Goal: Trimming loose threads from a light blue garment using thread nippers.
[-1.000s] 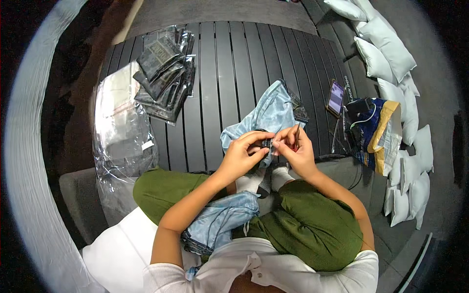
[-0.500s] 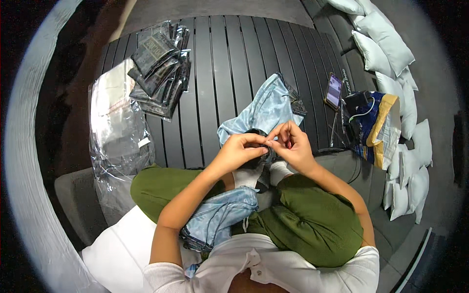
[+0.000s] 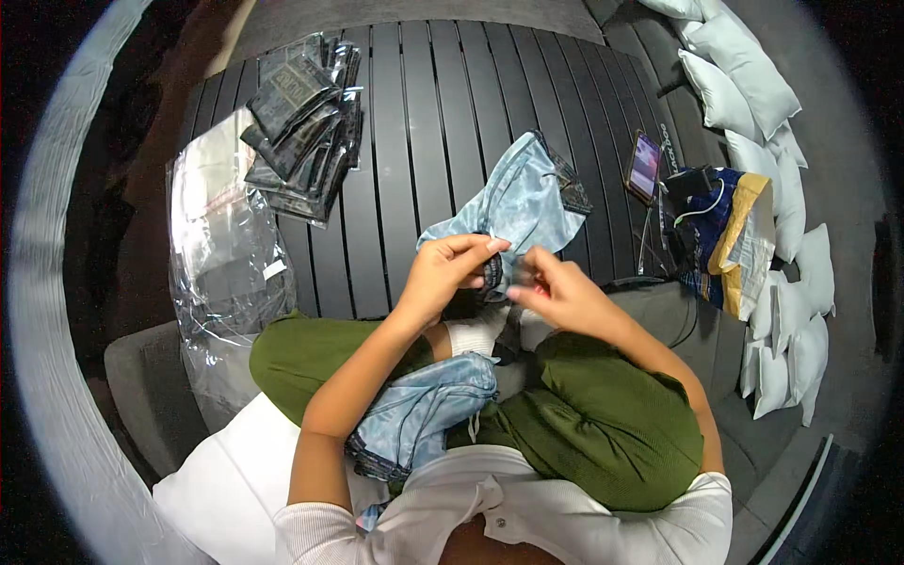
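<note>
A light blue mottled cloth garment (image 3: 527, 193) with dark trim lies on the near part of the slatted table. My left hand (image 3: 444, 278) is closed, thumb and finger pinching at the garment's near end, where a dark gathered edge shows below the fingertips. Just to the right is my right hand (image 3: 563, 294), its fingers curled and blurred by motion, so what they hold, if anything, cannot be made out. A second light blue cloth piece (image 3: 424, 410) with dark edging rests in my lap, touched by neither hand.
Dark flat packets in clear film (image 3: 306, 141) are piled at the table's far left, beside clear plastic bags (image 3: 226, 226). On the right are a lit phone (image 3: 644, 168) and a blue and yellow bag (image 3: 734, 240) with a cable. White cushions (image 3: 744, 80) line the right side.
My hands were together at the garment's edge; now the right has drawn away to the right and slightly down. The left has shifted slightly left and still pinches the edge.
</note>
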The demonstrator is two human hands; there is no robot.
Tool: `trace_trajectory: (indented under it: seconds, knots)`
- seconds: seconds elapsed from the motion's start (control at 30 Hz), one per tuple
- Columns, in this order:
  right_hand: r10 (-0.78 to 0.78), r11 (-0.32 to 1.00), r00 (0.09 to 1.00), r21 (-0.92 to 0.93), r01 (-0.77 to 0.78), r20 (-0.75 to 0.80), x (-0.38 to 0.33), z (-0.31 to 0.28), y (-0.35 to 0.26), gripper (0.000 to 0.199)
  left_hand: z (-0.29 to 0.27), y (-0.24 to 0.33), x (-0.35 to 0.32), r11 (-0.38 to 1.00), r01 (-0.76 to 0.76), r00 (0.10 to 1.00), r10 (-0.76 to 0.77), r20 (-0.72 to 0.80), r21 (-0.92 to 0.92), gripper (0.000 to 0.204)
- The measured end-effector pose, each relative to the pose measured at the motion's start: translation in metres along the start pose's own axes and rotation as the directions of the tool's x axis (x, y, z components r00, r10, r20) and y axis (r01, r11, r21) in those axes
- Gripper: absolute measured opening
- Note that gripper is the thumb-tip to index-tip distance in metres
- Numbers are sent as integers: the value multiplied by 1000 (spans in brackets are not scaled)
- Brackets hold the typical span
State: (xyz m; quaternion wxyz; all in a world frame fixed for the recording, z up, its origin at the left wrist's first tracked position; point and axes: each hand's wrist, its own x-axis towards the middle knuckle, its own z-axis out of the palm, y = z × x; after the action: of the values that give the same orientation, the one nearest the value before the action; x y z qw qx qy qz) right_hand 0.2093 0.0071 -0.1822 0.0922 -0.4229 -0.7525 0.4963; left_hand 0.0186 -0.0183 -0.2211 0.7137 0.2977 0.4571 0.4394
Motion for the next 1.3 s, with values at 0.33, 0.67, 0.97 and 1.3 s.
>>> trace_trajectory:
  seconds: [0.33,0.67,0.97,1.3]
  knots:
    - [28,998,996,-50,-32,-86,3,5,-6,35,1,-3,1,996,-33,999,31,-31,-78,23]
    - [7,999,991,-53,-14,-134,7,11,-11,36,11,0,-4,988,-103,994,99,-36,-112,22]
    - [21,999,997,50,-17,-81,6,14,-11,32,15,-6,-7,929,-346,935,353,-35,128,23]
    - [17,1000,994,-14,-18,-109,4,14,-8,32,9,-9,-6,931,-338,941,336,35,141,41]
